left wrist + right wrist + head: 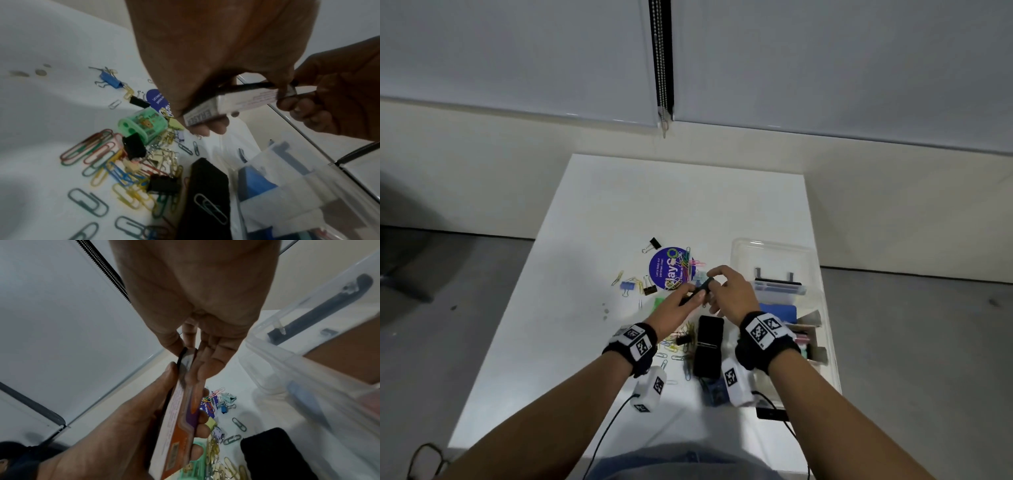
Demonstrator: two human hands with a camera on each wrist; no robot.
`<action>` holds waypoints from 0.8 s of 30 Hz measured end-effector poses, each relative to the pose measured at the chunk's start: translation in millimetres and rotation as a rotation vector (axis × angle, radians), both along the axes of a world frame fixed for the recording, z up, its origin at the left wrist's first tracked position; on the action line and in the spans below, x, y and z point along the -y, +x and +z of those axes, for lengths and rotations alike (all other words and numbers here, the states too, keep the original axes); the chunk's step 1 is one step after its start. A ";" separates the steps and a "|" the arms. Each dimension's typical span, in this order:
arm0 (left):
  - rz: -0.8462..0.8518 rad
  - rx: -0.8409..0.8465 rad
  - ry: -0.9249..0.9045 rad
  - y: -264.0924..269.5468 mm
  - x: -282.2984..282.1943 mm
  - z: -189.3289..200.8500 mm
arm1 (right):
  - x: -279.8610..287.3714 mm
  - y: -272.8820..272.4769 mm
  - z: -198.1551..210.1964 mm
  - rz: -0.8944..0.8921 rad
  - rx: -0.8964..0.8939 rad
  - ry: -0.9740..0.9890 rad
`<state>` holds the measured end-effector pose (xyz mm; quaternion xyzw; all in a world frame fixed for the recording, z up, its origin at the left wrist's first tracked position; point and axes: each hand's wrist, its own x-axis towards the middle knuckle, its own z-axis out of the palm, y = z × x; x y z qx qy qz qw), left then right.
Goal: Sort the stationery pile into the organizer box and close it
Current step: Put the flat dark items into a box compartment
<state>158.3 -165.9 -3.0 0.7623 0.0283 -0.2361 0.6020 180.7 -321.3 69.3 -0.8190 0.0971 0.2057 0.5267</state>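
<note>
1. Eraser pack: 1, a flat box with "ERASER" printed on its end. You hold it in the air above the pile, between both hands. Its long axis runs from your left hand up and right to your right hand, with the printed end toward the left hand.
2. Left grip: your thumb and fingers are clamped on the pack's near end, thumb on 1 face and fingertips on the other.
3. Right grip: your thumb and fingers pinch the pack's far end, where a black band runs along its upper edge.
4. Organizer box: 1, clear plastic, on the surface to the right of your hands, its lid standing open at the far side.
5. Green sharpener: 1, lying in the pile below the pack.
6. Black case: 1, lying flat between your wrists, its long axis running toward and away from you.
7. Paper clips: many, in several colours, too tangled to count.
8. Blue binder clip: 1, at the pile's left edge.
9. Round blue sticker: 1, beyond your hands.
</note>
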 end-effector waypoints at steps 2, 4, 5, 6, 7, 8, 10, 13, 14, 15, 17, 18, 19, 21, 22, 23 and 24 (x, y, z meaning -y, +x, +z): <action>0.042 -0.009 -0.019 -1.4 7.0 1.9 | 0.9 -0.9 2.5 -0.026 0.014 0.011; 0.051 -0.016 0.009 -0.7 10.7 10.0 | 4.5 -1.1 4.6 -0.041 0.020 0.033; 0.043 -0.011 0.031 -0.1 10.7 12.7 | 7.0 -0.7 5.2 -0.044 0.022 0.050; 0.028 0.005 0.058 0.5 9.9 15.5 | 10.3 -0.6 6.3 -0.035 0.028 0.067; 0.009 0.032 0.093 1.9 7.2 15.6 | 13.3 -0.1 6.8 -0.011 0.034 0.080; -0.014 0.055 0.128 3.3 3.7 16.1 | 16.3 0.5 7.1 0.031 0.042 0.073; -0.035 0.061 0.167 6.6 -4.5 17.4 | 23.1 1.1 7.5 0.195 0.122 -0.136; -0.124 0.082 0.205 12.1 -8.1 28.2 | 31.2 -0.1 13.7 0.435 0.343 -0.527; -0.163 0.082 0.212 13.9 -4.8 34.0 | 33.8 -0.3 19.4 0.485 0.370 -0.547; -0.189 0.086 0.215 15.8 -0.2 39.7 | 37.6 0.0 25.6 0.522 0.362 -0.538; -0.195 0.101 0.198 20.4 9.6 46.3 | 51.0 0.6 38.0 0.532 0.324 -0.536; -0.188 0.104 0.205 22.5 13.4 46.0 | 61.6 0.7 42.4 0.499 0.317 -0.544; -0.190 0.107 0.250 23.9 16.2 43.0 | 73.8 0.6 46.0 0.447 0.320 -0.551; -0.251 0.089 0.450 20.4 20.6 29.3 | 102.0 -1.3 48.6 0.343 0.339 -0.583; -0.310 0.068 0.563 15.6 23.0 19.7 | 116.5 -2.7 48.2 0.303 0.342 -0.618; -0.396 0.056 0.675 9.0 26.3 9.2 | 129.9 -4.1 46.9 0.273 0.338 -0.665; -0.499 0.061 0.781 1.4 30.5 -1.1 | 141.8 -5.3 44.0 0.255 0.327 -0.716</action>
